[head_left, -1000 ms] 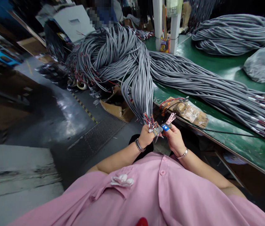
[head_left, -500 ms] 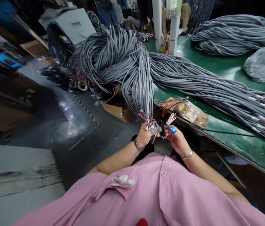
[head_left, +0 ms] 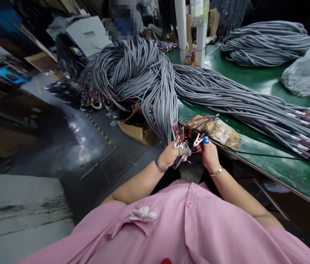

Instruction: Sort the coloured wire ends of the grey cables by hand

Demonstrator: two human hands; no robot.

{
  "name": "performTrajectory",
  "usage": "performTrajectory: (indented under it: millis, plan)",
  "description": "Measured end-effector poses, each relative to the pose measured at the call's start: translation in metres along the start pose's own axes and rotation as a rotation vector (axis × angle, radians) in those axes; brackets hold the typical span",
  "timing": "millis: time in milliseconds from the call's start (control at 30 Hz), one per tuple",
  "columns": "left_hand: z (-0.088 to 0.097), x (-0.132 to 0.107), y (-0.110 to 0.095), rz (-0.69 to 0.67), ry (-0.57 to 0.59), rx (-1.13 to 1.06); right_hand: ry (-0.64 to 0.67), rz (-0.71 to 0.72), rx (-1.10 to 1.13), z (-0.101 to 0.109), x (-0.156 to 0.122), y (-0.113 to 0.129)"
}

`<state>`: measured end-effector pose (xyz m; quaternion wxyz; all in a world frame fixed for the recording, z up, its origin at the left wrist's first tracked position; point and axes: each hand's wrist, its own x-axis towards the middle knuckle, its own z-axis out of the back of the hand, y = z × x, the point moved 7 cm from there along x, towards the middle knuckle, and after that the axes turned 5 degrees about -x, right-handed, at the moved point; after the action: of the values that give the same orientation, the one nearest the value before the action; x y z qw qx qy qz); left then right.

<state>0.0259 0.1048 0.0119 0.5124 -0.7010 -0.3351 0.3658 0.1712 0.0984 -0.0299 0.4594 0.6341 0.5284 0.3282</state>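
Note:
My left hand point(head_left: 171, 156) is closed around the ends of a hanging bundle of grey cables point(head_left: 160, 106), whose coloured wire tips point(head_left: 179, 135) stick up above my fist. A grey finger cot covers one left finger. My right hand point(head_left: 208, 156) is pinched close beside it, holding a pink clip-like tool point(head_left: 198, 140). A blue cot point(head_left: 205, 139) caps one right finger. Both hands hover just off the near edge of the green table point(head_left: 276, 161).
A long mass of grey cables point(head_left: 240, 102) runs across the table, with another coil point(head_left: 265, 44) at the back. A clear plastic bag point(head_left: 306, 71) lies far right, a brown wrapped packet point(head_left: 221, 132) near my hands, a cardboard box point(head_left: 135, 128) on the floor.
My right hand has risen and turned, so the blue-capped finger now points up. My left hand has lifted the cable ends slightly toward the table edge.

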Motion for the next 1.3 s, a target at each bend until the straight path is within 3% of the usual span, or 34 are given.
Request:
performTrajectory:
  millis: [200,467,667,800,1033,1233,1300]
  plan:
    - [0.000,0.003,0.006,0.038,-0.002,0.027,0.103,-0.259,0.347,-0.015,0.005,-0.018]
    - [0.001,0.003,0.009,0.069,-0.011,0.087,0.050,-0.240,0.343,-0.015,0.007,-0.019]
    - [0.000,-0.003,0.005,0.028,0.006,0.090,0.177,-0.330,0.402,-0.020,-0.001,-0.022]
    - [0.001,-0.012,-0.002,-0.070,-0.011,0.118,0.216,-0.358,0.419,-0.021,-0.007,-0.016]
    - [-0.001,-0.011,-0.004,-0.094,-0.096,0.100,0.142,-0.265,0.331,-0.017,-0.006,-0.009]
    - [-0.003,-0.008,-0.004,-0.073,-0.107,0.099,-0.115,0.019,0.017,0.006,-0.004,-0.001]
    - [-0.003,-0.007,-0.003,-0.076,-0.108,0.104,-0.074,-0.028,0.054,0.004,-0.003,-0.005]
